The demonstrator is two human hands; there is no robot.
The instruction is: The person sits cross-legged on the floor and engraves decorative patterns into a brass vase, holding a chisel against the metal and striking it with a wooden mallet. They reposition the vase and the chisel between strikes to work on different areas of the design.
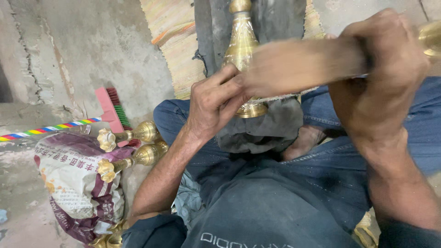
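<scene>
Brass is what you have in hand: a tall engraved brass vase (242, 46) stands upright at top centre of the frame, its flared foot resting on a dark cloth (262, 131) draped over your lap. Your left hand (216, 103) is wrapped closed around the lower body of the vase, fingers (219, 79) pressed against the metal. Your right hand (383, 59), upper right, is clenched tight on a blurred wooden tool (298, 64) that sweeps across the vase just above those fingers.

That closeness is the main risk: the tool is moving fast, and I judge a slip would bring it down onto your left knuckles. The vase has only the soft cloth under it, so a hard stroke could tip it or twist it out of your hold.

At lower left, two finished brass pieces (131, 147) with flower-shaped ends lie on a printed sack (76, 183), near your left elbow; a wide swing could knock them off. A red brush (110, 108) with a striped handle lies beyond them on the concrete floor (92, 41).
</scene>
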